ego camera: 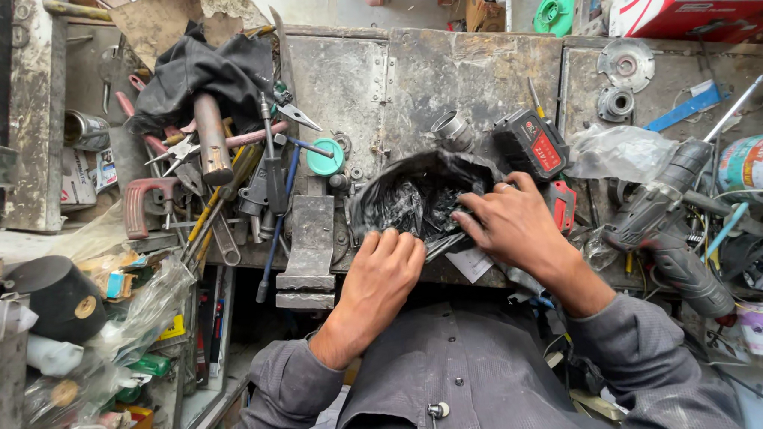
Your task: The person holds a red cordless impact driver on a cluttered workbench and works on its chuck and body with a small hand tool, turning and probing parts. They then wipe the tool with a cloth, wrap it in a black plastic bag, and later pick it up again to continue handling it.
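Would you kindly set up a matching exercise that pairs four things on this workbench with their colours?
Things:
1. plastic bag under both hands
2. round cap beside the pliers
3. battery pack behind the right hand
4. flat strip at the far right of the bench

Colours:
A. blue
B. black and red
C. teal green
D. glossy black

Pairs: 1-D, 2-C, 3-B, 4-A. The left hand presses on the bag's near edge.
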Demonstrator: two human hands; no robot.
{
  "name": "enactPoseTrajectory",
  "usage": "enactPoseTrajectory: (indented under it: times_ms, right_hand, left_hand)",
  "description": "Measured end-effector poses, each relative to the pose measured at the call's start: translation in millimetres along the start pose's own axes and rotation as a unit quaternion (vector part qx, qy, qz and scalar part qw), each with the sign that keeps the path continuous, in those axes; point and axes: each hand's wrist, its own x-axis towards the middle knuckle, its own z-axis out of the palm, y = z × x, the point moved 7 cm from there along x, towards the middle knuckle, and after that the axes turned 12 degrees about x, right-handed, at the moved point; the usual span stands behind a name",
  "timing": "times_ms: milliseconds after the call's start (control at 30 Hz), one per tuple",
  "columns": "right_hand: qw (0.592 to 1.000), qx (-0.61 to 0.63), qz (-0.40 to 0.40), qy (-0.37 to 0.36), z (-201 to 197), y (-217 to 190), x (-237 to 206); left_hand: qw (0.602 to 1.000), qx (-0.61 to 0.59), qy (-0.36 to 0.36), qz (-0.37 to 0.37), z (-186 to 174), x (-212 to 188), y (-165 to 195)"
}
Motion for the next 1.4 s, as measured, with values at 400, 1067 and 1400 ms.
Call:
enactPoseTrajectory:
  times_ms: [400,1067,1400]
  right_hand:
    - [0.997,-0.068,0.028,0.032,-3,-7,-4]
    - [0.993,0.083,-0.033,-0.074,66,7,110]
    - [0.994,0.067,-0.066,-0.061,55,-8,130]
  left_hand:
    - [0.997,0.075,0.025,-0.011,23,7,-8]
    - [0.991,0.085,0.074,-0.064,61,21,-7]
    - [0.965,0.030,0.224,-0.129,0,34,-19]
